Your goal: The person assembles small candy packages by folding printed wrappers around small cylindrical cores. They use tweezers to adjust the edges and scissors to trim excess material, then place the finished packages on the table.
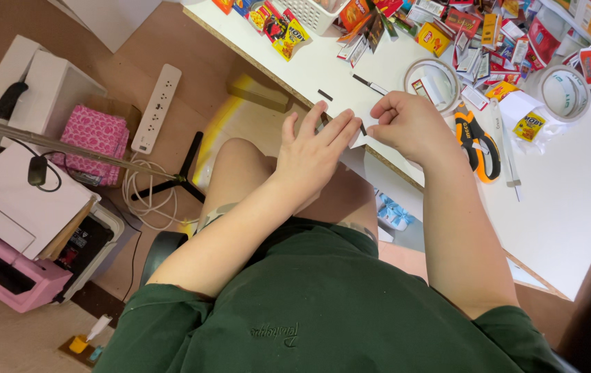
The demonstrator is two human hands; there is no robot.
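Observation:
My left hand (316,148) lies flat at the near edge of the white table (572,200), fingers spread and pressing on a small white piece of paper (359,139). My right hand (409,124) is curled, pinching the same paper from the right. Most of the paper is hidden under my fingers. A thin dark strip (325,95) lies just beyond my left fingertips. Orange-and-black scissors (478,141) rest right of my right hand.
Tape rolls (433,83) (563,93), a white basket (309,12) and several colourful packets (288,31) crowd the far table. On the floor left are a power strip (157,107), a pink cloth box (92,141), a pink printer (12,273) and a tripod (171,183).

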